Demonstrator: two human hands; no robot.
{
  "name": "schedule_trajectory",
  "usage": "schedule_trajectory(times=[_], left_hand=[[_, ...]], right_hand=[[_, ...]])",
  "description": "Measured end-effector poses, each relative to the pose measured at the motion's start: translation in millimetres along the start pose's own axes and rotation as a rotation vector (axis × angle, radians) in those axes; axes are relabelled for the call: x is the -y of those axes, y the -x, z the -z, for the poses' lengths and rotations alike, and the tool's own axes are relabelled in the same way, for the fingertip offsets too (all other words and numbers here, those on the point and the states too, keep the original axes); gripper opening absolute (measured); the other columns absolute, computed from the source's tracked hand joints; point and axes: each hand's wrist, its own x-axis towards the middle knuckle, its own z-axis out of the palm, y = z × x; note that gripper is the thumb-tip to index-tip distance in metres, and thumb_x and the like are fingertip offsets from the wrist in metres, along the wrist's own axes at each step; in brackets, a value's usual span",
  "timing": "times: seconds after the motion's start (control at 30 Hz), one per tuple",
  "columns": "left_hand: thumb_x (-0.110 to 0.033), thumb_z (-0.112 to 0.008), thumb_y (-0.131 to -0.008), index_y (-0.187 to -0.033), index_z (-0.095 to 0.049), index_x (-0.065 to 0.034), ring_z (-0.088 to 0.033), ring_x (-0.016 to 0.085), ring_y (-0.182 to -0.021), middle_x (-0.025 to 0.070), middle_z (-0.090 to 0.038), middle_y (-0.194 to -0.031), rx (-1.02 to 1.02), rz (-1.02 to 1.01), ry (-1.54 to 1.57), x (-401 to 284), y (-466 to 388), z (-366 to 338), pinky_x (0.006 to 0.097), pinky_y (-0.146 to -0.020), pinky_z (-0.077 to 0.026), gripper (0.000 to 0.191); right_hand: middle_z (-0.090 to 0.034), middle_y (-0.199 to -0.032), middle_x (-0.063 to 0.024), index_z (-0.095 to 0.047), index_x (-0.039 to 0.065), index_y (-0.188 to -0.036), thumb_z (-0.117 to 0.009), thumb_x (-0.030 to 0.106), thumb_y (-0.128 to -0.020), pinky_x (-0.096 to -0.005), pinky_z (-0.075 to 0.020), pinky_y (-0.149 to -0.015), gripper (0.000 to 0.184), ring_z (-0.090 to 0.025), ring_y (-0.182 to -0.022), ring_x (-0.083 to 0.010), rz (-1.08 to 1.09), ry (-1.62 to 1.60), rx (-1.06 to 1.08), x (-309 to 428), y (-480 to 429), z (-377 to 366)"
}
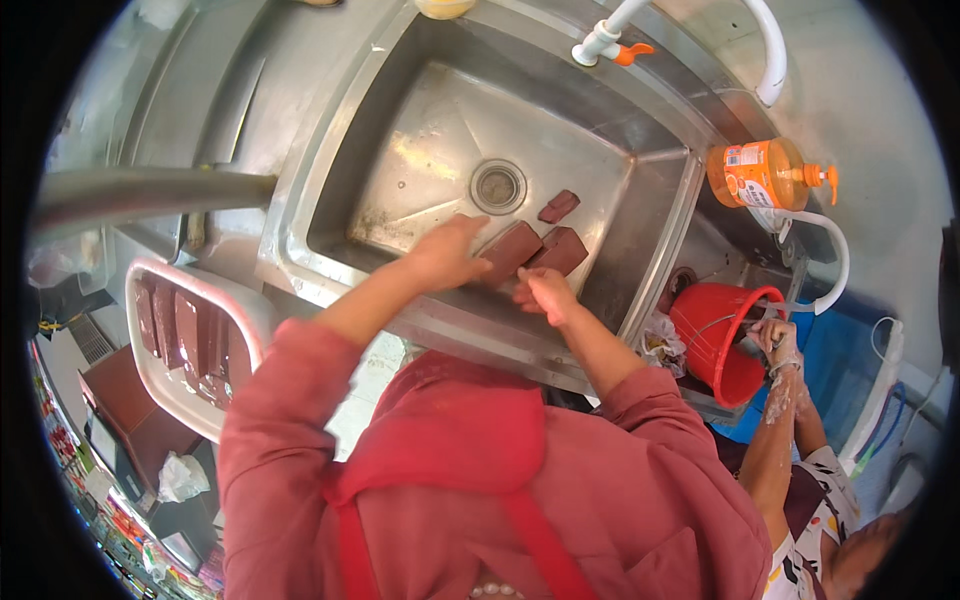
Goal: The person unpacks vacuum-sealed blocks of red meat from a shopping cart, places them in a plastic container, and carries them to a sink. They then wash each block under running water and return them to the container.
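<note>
Three pieces of dark red-brown blood curd lie on the floor of a steel sink (420, 97): a long block (513, 249), a second block (561, 250) against its right side, and a small broken piece (559, 206) nearer the drain (498, 187). My left hand (448, 255) is over the sink, its fingers apart, with the thumb close to the long block's left side. Just below the two blocks is my right hand (547, 292), its fingers partly curled and blurred. Whether it touches a block or grips anything cannot be made out.
A white tub (202, 281) of similar dark blocks in liquid stands at left, by a metal pole (157, 196). A white tap (600, 43) and orange soap bottle (757, 174) are beyond. On the right, another person's wet hands (776, 341) are at a red bucket (701, 330).
</note>
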Motion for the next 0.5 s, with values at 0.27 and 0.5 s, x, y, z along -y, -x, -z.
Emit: schedule_trajectory(times=[0.27,0.5], left_hand=[[-0.039,-0.065,-0.081,-0.134,-0.039,0.0049,-0.051,0.041,-0.115,0.03,-0.052,-0.122,0.143,0.409,0.107,38.8,-103.4,-111.8,0.0433,-0.097,-0.042,0.074],[-0.05,-0.065,-0.078,-0.134,-0.038,0.0034,-0.05,0.038,-0.119,0.0276,-0.05,-0.128,0.129,0.429,0.273,61.2,-107.4,-127.5,0.0411,-0.1,-0.04,0.082]], right_hand=[[-0.054,-0.119,-0.0051,-0.045,0.01,-0.129,-0.06,0.017,-0.084,-0.0362,-0.0393,-0.093,0.047,-0.05,-0.108,-0.0192,-0.116,-0.356,0.227,-6.1,-6.0,-24.9],[-0.047,-0.129,-0.005,-0.03,0.008,-0.14,-0.056,0.014,-0.086,-0.0383,-0.0326,-0.098,0.06,-0.042,-0.118,-0.0188,0.078,-0.528,0.218,3.6,-3.2,-50.1]])
